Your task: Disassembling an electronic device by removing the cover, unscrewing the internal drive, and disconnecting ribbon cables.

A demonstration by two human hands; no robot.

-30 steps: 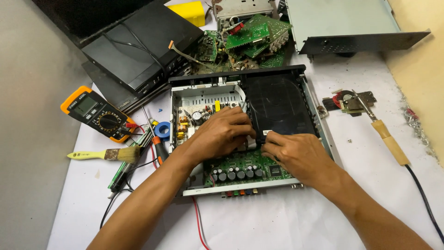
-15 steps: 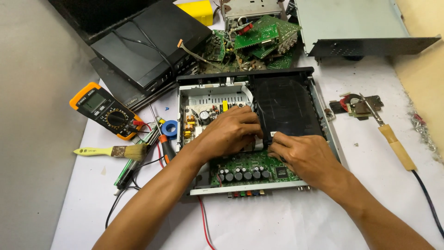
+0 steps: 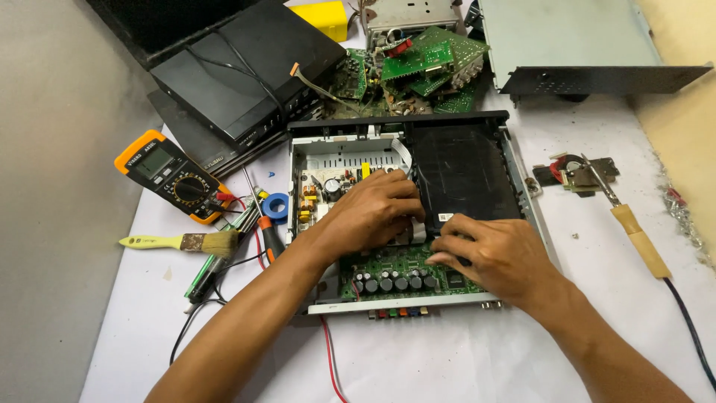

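Hands are working inside an opened black-framed player chassis (image 3: 522,195) lying on a white table (image 3: 447,358). Left hand (image 3: 371,211) is resting palm down, fingers curled, over the seam between the white power-supply section (image 3: 328,160) and the black drive module (image 3: 462,175); whether it is gripping anything cannot be told. Right hand (image 3: 488,250) is pressing loosely bent fingertips at the module's near edge, just above the green circuit board (image 3: 395,272), holding nothing visible. Module is lying directly ahead of both hands, long axis running away from the person, right hand being nearer its front edge. Outward are lying a multimeter (image 3: 168,175), a brush (image 3: 183,242) and a soldering iron (image 3: 634,235).
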